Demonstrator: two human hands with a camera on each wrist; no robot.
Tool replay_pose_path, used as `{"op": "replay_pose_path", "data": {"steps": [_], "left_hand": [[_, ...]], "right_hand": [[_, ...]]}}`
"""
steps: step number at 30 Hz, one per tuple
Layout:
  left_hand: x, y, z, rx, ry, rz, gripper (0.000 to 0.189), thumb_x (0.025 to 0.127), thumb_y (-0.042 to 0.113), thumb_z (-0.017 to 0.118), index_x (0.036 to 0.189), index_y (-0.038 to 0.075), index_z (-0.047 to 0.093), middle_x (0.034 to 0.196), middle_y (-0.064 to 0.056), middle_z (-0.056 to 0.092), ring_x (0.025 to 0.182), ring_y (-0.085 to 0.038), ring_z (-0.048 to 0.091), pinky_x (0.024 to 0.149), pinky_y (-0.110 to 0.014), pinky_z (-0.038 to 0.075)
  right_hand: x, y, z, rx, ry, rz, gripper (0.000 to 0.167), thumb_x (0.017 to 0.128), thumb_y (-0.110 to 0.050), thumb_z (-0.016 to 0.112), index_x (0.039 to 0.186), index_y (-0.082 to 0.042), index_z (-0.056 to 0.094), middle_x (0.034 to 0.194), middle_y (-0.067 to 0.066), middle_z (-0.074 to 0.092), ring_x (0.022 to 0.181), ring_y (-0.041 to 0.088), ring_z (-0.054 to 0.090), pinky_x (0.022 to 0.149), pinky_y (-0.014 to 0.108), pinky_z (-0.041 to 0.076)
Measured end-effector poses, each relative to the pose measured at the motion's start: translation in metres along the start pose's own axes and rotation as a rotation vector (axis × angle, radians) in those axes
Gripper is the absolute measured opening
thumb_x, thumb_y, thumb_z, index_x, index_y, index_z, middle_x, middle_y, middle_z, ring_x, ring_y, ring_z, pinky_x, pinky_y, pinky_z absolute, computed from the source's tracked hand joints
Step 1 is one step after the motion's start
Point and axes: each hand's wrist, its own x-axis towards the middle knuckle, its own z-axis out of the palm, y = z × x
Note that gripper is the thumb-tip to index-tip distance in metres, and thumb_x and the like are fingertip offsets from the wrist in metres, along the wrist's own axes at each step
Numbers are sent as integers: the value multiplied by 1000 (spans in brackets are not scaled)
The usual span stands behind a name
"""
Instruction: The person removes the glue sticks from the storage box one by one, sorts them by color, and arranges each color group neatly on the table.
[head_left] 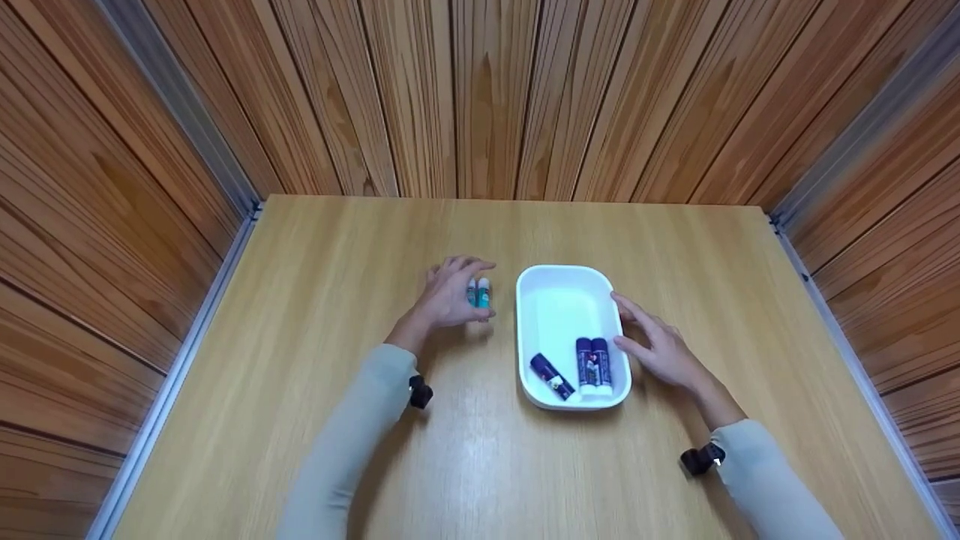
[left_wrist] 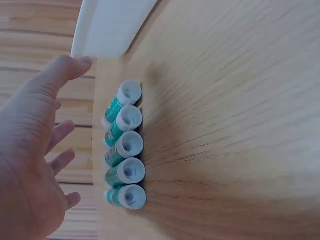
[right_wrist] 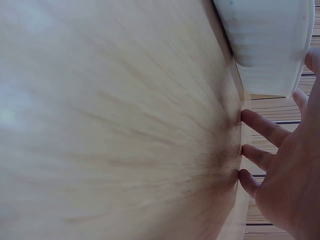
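Observation:
Several small teal glue sticks (left_wrist: 125,145) with white ends lie side by side in a row on the table. My left hand (head_left: 452,292) hovers over them, thumb and fingers spread, and partly hides them in the head view. To their right stands a white tray (head_left: 564,300). Inside it are 3 purple glue sticks: a slanted glue stick (head_left: 552,376) at the left and two glue sticks (head_left: 593,364) close together at the right. Against the tray's right rim rest the thumb and a finger of my right hand (head_left: 660,349); other fingertips (right_wrist: 245,116) touch the table.
A light wooden table (head_left: 330,255) lies beneath everything. Wood-plank walls (head_left: 487,97) rise behind it and on both sides. Metal strips (head_left: 180,352) run along the table's side edges. A small black device (head_left: 420,391) is worn on each wrist.

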Motion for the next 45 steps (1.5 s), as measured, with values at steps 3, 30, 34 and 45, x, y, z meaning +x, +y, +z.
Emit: {"op": "replay_pose_path", "data": {"steps": [3, 30, 34, 45], "left_hand": [[-3, 7, 0, 18, 22, 31, 85, 94, 41, 90, 168, 27, 51, 175, -11, 48, 166, -39, 37, 140, -72, 20], [-13, 92, 46, 131, -98, 125, 86, 93, 53, 90, 167, 30, 53, 167, -6, 57, 153, -28, 55, 125, -50, 51], [-12, 104, 54, 178, -133, 105, 85, 93, 58, 88, 166, 28, 55, 165, -6, 59, 150, -27, 56, 123, -50, 53], [-10, 118, 80, 177, -217, 134, 92, 89, 63, 90, 166, 28, 54, 165, -4, 58, 151, -25, 54, 130, -47, 47]], "right_hand": [[0, 0, 0, 6, -4, -5, 76, 115, -39, 63, 180, -37, 24, 174, 21, 52, 168, 49, 40, 133, 85, 19], [0, -1, 0, 15, -8, 32, 76, 115, -44, 63, 180, -39, 24, 174, 21, 51, 168, 51, 36, 132, 88, 14], [1, 0, 0, 15, -7, 28, 76, 115, -43, 62, 180, -39, 24, 173, 21, 53, 168, 50, 37, 132, 88, 16], [-1, -1, 0, 7, 4, 10, 74, 115, -39, 63, 180, -33, 27, 170, 22, 56, 165, 51, 41, 131, 89, 14]]}}
